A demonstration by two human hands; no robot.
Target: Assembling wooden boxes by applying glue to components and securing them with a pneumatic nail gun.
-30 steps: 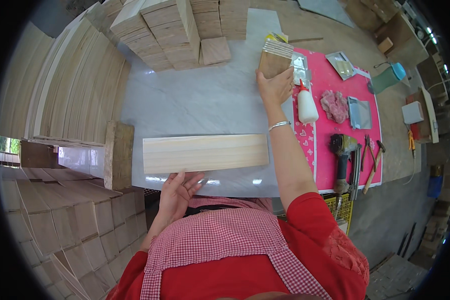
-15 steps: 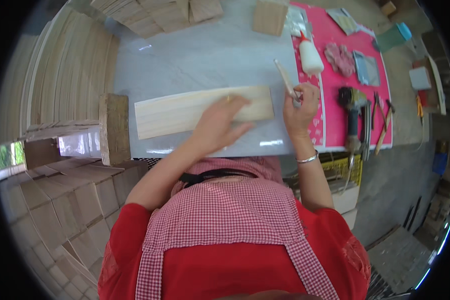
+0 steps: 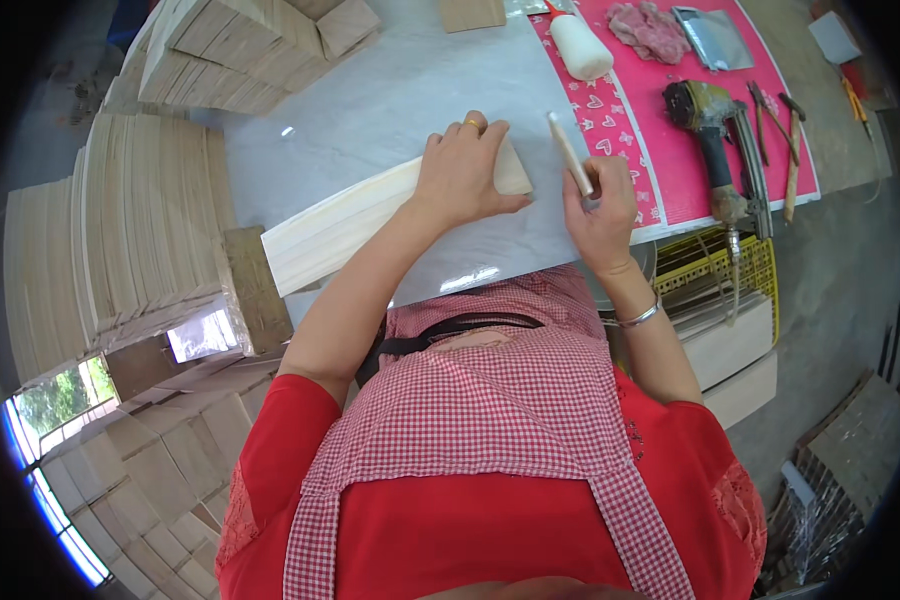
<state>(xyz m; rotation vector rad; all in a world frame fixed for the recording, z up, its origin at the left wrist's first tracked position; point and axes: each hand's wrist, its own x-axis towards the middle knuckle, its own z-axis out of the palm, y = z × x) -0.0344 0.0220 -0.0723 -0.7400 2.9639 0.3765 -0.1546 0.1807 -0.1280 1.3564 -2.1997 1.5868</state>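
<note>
A long pale wooden board (image 3: pixel 342 222) lies slantwise over the grey tabletop, its right end the farther one. My left hand (image 3: pixel 458 178) grips it across that right end, fingers over the far edge and thumb at the near edge. To the right of the board, apart from it, my right hand (image 3: pixel 604 218) is closed round a slim, light-coloured stick-like tool (image 3: pixel 568 155). The tool's narrow tip points away from me. Its exact kind does not show, and my fingers hide its lower end.
Stacked boards (image 3: pixel 155 210) stand at the left, with more wood blocks (image 3: pixel 240 50) behind. On the pink mat (image 3: pixel 650 110) lie a white glue bottle (image 3: pixel 580 48), a crumpled pink cloth (image 3: pixel 648 32), a nail gun (image 3: pixel 715 150) and a hammer (image 3: pixel 794 160). A yellow crate (image 3: pixel 760 250) sits below the table edge.
My left hand has gone from sweeping over the board to gripping its right end. The board has turned, its right end now farther away. The tool stays in my right hand.
</note>
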